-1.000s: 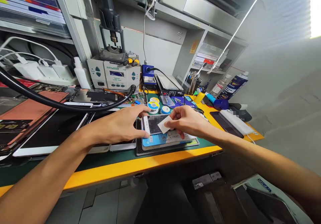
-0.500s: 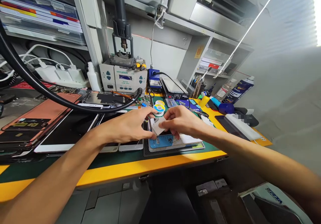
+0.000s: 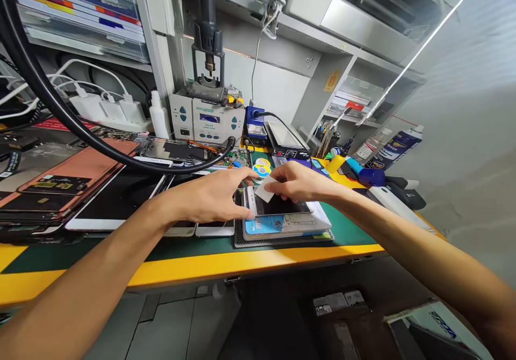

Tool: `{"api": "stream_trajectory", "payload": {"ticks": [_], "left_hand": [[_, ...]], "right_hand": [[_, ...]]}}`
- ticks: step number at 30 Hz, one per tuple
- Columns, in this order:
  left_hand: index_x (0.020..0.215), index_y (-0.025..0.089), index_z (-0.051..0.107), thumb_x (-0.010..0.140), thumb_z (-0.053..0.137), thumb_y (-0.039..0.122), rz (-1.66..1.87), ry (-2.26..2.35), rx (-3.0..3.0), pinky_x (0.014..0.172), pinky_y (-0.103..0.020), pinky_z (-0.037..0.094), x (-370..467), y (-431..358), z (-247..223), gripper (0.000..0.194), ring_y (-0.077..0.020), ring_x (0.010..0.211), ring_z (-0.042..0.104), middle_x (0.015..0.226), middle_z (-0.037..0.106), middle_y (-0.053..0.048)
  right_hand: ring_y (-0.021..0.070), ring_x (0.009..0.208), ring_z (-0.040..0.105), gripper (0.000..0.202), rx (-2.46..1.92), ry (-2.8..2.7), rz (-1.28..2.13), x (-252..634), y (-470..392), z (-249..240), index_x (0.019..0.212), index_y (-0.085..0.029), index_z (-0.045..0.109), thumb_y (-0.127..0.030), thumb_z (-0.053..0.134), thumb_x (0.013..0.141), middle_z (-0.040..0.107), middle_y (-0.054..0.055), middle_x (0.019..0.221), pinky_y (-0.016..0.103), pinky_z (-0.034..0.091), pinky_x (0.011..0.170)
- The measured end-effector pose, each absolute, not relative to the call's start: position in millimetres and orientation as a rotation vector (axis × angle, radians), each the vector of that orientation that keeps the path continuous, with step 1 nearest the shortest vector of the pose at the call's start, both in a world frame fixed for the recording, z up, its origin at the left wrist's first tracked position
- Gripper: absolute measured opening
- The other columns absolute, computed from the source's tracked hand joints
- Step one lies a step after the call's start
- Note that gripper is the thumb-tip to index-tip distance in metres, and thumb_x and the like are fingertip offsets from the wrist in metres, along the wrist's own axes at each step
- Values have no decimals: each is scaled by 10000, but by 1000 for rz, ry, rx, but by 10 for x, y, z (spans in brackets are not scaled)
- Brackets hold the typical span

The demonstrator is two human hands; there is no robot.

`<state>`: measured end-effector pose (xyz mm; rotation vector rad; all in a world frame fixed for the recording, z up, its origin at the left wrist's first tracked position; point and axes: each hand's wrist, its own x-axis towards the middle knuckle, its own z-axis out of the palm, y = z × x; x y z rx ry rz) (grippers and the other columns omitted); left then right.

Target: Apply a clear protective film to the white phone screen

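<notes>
My left hand (image 3: 217, 196) is curved round the white-edged end of a phone (image 3: 280, 205) with a black screen, thumb at the near corner and fingers at the far one. The phone lies screen up on a light-blue and white stack of booklets (image 3: 298, 223). Between the thumb and fingers of my right hand (image 3: 296, 181) is a small flat white card-like piece (image 3: 264, 191). It slants down against the screen near the white end; its exact kind I cannot make out. Part of the screen is hidden under my right hand.
Several phones and tablets (image 3: 133, 201) lie to the left. Behind stand a soldering station (image 3: 207, 118) and a tape roll (image 3: 262, 170). A thick black hose (image 3: 92, 148) arches over the left side. Bottles and a spray can (image 3: 397, 148) stand at right.
My right hand has tilted the white piece and moved it down over the screen, so more of the phone shows. My left hand has stayed at the phone's end. The view has shifted slightly.
</notes>
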<state>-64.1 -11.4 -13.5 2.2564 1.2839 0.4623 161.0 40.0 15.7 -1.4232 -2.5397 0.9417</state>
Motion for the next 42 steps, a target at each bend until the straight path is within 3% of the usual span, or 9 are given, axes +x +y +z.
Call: {"api": "stream_trajectory", "payload": {"ticks": [5, 10, 14, 19, 26, 33, 37, 42], "left_hand": [[1325, 275, 568, 772, 732, 502, 449, 1284, 2258, 950, -337, 509, -629, -130, -97, 620, -297, 1211, 646, 1361, 666, -54], [1373, 270, 546, 782, 725, 508, 458, 1275, 2258, 922, -333, 510, -628, -137, -84, 662, -295, 1183, 658, 1345, 676, -55], [1355, 268, 561, 770, 731, 471, 500, 1249, 2266, 934, -336, 497, -631, -135, -116, 643, -293, 1133, 675, 1279, 706, -54], [1358, 241, 548, 757, 731, 446, 516, 1247, 2319, 912, -331, 493, -627, -134, -152, 660, -292, 1127, 664, 1305, 682, -81], [1262, 245, 564, 747, 741, 443, 497, 1252, 2292, 810, -298, 491, -601, -133, -135, 579, -247, 1013, 670, 1156, 701, -43], [1310, 254, 547, 744, 758, 457, 492, 1238, 2257, 870, -309, 486, -621, -137, -124, 637, -269, 1108, 663, 1251, 692, -54], [1336, 252, 527, 750, 755, 472, 482, 1235, 2295, 870, -318, 489, -632, -125, -142, 666, -274, 1108, 661, 1253, 685, -68], [1328, 225, 515, 772, 725, 485, 526, 1266, 2387, 892, -348, 487, -628, -112, -197, 649, -303, 1157, 633, 1318, 637, -109]], "right_hand": [[101, 482, 517, 272, -1367, -2703, 763, 1474, 388, 235, 611, -187, 516, -313, 611, 832, 587, -15, 538, 240, 317, 446], [116, 527, 549, 271, -1319, -2675, 884, 1556, 334, 360, 671, -186, 541, -350, 610, 876, 622, -11, 612, 241, 343, 482], [125, 595, 532, 221, -1134, -2722, 348, 1710, 157, 383, 788, -177, 684, -309, 590, 937, 665, 13, 710, 263, 358, 548], [188, 771, 672, 285, -569, -2884, -91, 1864, -97, 165, 1121, -169, 742, -110, 522, 949, 775, 83, 925, 307, 493, 731], [203, 765, 681, 374, -454, -2929, -510, 1751, -93, 36, 1115, -107, 721, -3, 480, 849, 792, 93, 1025, 323, 491, 679], [159, 655, 617, 270, -696, -2998, -507, 1598, 35, 172, 1034, -142, 722, -60, 491, 921, 731, 54, 801, 288, 408, 617], [146, 706, 641, 258, -679, -2900, -417, 1729, -2, 174, 1061, -154, 718, -77, 500, 946, 739, 60, 825, 263, 424, 653], [157, 736, 671, 321, -528, -2923, -375, 1833, -129, 117, 1119, -135, 713, -35, 510, 890, 761, 46, 907, 284, 435, 659]]}}
